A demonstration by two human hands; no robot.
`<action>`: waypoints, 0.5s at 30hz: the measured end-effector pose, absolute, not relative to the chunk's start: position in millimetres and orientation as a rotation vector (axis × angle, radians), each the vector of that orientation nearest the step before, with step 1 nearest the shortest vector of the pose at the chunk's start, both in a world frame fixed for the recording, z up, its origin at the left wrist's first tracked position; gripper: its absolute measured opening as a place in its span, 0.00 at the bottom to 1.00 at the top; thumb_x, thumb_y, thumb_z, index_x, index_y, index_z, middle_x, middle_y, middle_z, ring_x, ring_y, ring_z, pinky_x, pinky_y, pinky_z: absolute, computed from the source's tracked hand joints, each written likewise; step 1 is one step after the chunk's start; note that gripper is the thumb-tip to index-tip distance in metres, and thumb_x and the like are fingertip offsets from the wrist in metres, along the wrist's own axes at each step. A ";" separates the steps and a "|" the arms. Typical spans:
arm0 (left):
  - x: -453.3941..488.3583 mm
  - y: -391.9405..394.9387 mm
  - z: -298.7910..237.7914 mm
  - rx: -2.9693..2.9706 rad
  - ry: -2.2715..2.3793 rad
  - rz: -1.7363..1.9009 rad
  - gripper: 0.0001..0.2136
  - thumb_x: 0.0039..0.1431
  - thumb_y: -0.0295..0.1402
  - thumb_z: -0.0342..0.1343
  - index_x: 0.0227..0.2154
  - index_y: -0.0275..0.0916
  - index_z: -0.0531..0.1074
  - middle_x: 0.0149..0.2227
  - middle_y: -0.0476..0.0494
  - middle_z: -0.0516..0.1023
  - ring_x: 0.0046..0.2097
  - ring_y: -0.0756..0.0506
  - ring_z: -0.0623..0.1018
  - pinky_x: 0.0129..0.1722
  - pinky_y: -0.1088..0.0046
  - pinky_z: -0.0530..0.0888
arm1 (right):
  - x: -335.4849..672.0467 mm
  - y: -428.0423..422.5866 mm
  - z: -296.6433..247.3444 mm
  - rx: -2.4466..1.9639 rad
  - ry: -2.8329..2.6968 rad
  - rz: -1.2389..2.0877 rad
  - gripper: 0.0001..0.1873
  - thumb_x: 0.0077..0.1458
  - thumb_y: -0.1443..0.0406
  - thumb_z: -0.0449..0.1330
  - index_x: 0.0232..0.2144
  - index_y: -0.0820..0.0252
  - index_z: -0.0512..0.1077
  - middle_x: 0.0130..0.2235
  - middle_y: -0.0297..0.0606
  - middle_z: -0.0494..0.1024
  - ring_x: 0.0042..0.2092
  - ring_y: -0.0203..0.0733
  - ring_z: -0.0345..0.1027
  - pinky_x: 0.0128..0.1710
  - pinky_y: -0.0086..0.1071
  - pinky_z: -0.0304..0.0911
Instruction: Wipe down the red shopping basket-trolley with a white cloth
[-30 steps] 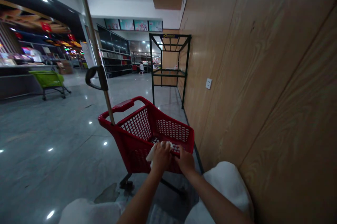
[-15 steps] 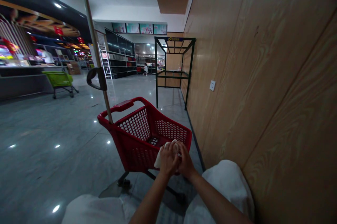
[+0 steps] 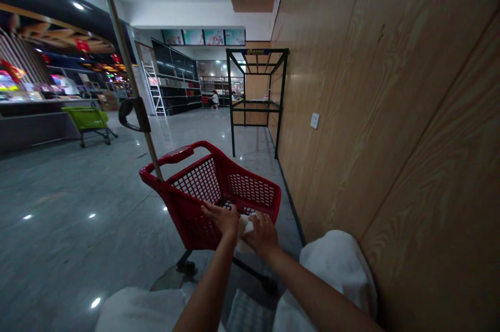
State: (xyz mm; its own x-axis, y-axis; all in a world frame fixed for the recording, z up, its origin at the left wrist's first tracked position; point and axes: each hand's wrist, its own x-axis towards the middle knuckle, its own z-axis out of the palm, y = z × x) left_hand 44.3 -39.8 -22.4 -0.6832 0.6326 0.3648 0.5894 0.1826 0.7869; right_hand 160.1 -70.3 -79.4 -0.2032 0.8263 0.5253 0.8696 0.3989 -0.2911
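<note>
- The left hand (image 3: 223, 219) is spread with its fingers pointing left, flat along the near rim of the red cart (image 3: 187, 220), not closed round anything; whether its thumb side touches the cloth is unclear.
- The right hand (image 3: 263, 235) has its fingers bent round a white cloth (image 3: 245, 224), gripping it at the same near rim, towards the right corner.
- The white cloth is bunched between the two hands, part of it hidden by the right fingers.
- The red cart stands on the grey floor (image 3: 117, 233) with its handle (image 3: 177, 155) at the left end; the basket sides are perforated.
- A pole (image 3: 121, 46) with a dark grip (image 3: 134, 115) slants up from the near corner of the cart's handle end.
- A wood-panelled wall (image 3: 371, 129) runs along the right edge of the floor, bearing a white socket (image 3: 314, 120).
- A dark metal frame (image 3: 255, 110) stands beside that wall, beyond the cart.
- A green cart (image 3: 86, 118) stands towards the floor's left edge, near a counter (image 3: 35, 126).
- Far back, a person (image 3: 215, 99) crouches near dark shelves (image 3: 182, 88).
</note>
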 end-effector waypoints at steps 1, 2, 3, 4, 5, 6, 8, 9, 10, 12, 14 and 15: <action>47.1 -35.0 -25.6 1.227 2.383 1.495 0.37 0.51 0.30 0.53 0.63 0.25 0.46 0.65 0.20 0.47 0.67 0.31 0.49 0.63 0.53 0.57 | 156.6 -67.1 -77.5 -1.481 -2.030 -0.090 0.28 0.50 0.52 0.64 0.48 0.59 0.66 0.52 0.52 0.69 0.53 0.56 0.62 0.57 0.54 0.55; 50.0 -31.0 -29.0 1.243 2.372 1.447 0.35 0.49 0.26 0.52 0.62 0.26 0.50 0.65 0.21 0.47 0.67 0.31 0.48 0.63 0.53 0.55 | 154.5 -63.8 -75.0 -1.516 -2.025 -0.078 0.25 0.51 0.54 0.63 0.48 0.60 0.66 0.50 0.52 0.70 0.51 0.56 0.64 0.56 0.54 0.56; 52.3 -28.0 -32.2 1.273 2.358 1.410 0.34 0.48 0.24 0.50 0.61 0.28 0.54 0.66 0.23 0.47 0.67 0.30 0.47 0.63 0.52 0.54 | 154.5 -60.7 -72.3 -1.534 -2.039 -0.054 0.21 0.52 0.57 0.62 0.47 0.60 0.67 0.48 0.51 0.72 0.50 0.54 0.65 0.55 0.53 0.57; 53.8 -26.0 -34.7 1.309 2.344 1.383 0.33 0.48 0.23 0.49 0.61 0.30 0.57 0.66 0.25 0.48 0.68 0.31 0.47 0.64 0.50 0.52 | 156.9 -58.1 -69.8 -1.528 -2.074 -0.024 0.18 0.54 0.62 0.60 0.46 0.60 0.68 0.47 0.50 0.72 0.49 0.52 0.66 0.55 0.51 0.59; 54.3 -24.9 -36.3 1.345 2.330 1.362 0.32 0.48 0.22 0.48 0.60 0.32 0.59 0.66 0.26 0.49 0.68 0.31 0.47 0.64 0.49 0.51 | 161.8 -56.0 -67.6 -1.493 -2.131 0.004 0.16 0.54 0.66 0.58 0.47 0.60 0.68 0.48 0.48 0.73 0.49 0.50 0.66 0.55 0.48 0.59; 53.7 -24.8 -37.1 1.377 2.314 1.339 0.31 0.48 0.22 0.48 0.59 0.33 0.61 0.66 0.27 0.51 0.68 0.31 0.47 0.64 0.48 0.50 | 169.0 -54.4 -66.0 -1.433 -2.202 0.026 0.18 0.54 0.70 0.56 0.49 0.60 0.67 0.49 0.47 0.73 0.51 0.48 0.66 0.56 0.47 0.58; 50.1 -26.2 -36.5 1.428 2.278 1.289 0.28 0.50 0.24 0.48 0.58 0.34 0.64 0.65 0.29 0.52 0.68 0.33 0.48 0.64 0.49 0.48 | 188.7 -52.7 -65.0 -1.272 -2.353 0.041 0.27 0.52 0.75 0.53 0.55 0.58 0.64 0.54 0.44 0.71 0.56 0.45 0.63 0.60 0.46 0.54; 47.5 -27.4 -35.6 1.447 2.261 1.270 0.27 0.51 0.24 0.48 0.57 0.34 0.65 0.65 0.30 0.53 0.68 0.33 0.49 0.65 0.49 0.48 | 200.0 -52.1 -65.3 -1.196 -2.414 0.038 0.31 0.50 0.76 0.52 0.57 0.56 0.62 0.57 0.42 0.69 0.58 0.43 0.60 0.61 0.47 0.51; 44.7 -28.5 -34.5 1.463 2.245 1.257 0.26 0.52 0.24 0.47 0.56 0.34 0.66 0.65 0.31 0.54 0.68 0.34 0.49 0.65 0.50 0.47 | 211.7 -51.4 -66.0 -1.138 -2.461 0.035 0.33 0.50 0.77 0.52 0.59 0.55 0.61 0.59 0.42 0.68 0.60 0.42 0.59 0.62 0.47 0.50; 38.6 -30.0 -32.6 1.495 2.212 1.249 0.25 0.53 0.24 0.46 0.56 0.34 0.67 0.64 0.31 0.56 0.67 0.34 0.52 0.65 0.50 0.47 | 233.8 -48.9 -67.1 -1.059 -2.537 0.040 0.34 0.49 0.78 0.52 0.59 0.55 0.62 0.61 0.42 0.65 0.62 0.42 0.55 0.63 0.45 0.50; 31.9 -30.2 -31.5 1.531 2.179 1.247 0.24 0.54 0.24 0.47 0.55 0.34 0.67 0.64 0.31 0.58 0.66 0.33 0.54 0.65 0.49 0.48 | 251.6 -45.2 -66.8 -1.017 -2.579 0.055 0.33 0.49 0.78 0.52 0.57 0.55 0.64 0.63 0.42 0.62 0.64 0.43 0.53 0.62 0.44 0.52; 28.2 -29.8 -31.2 1.546 2.169 1.240 0.24 0.54 0.24 0.48 0.55 0.34 0.68 0.63 0.31 0.59 0.66 0.32 0.54 0.65 0.49 0.48 | 257.8 -43.5 -66.0 -1.001 -2.586 0.066 0.32 0.49 0.78 0.52 0.56 0.54 0.65 0.63 0.41 0.61 0.64 0.43 0.52 0.61 0.43 0.53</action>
State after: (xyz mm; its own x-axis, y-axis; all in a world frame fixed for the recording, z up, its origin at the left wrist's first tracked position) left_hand 28.2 -29.8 -31.2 -0.4313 0.8540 0.2909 0.6839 0.0991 0.7229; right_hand 257.8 -43.5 -66.0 -0.6813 0.6591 0.3183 0.6421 0.7470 -0.1723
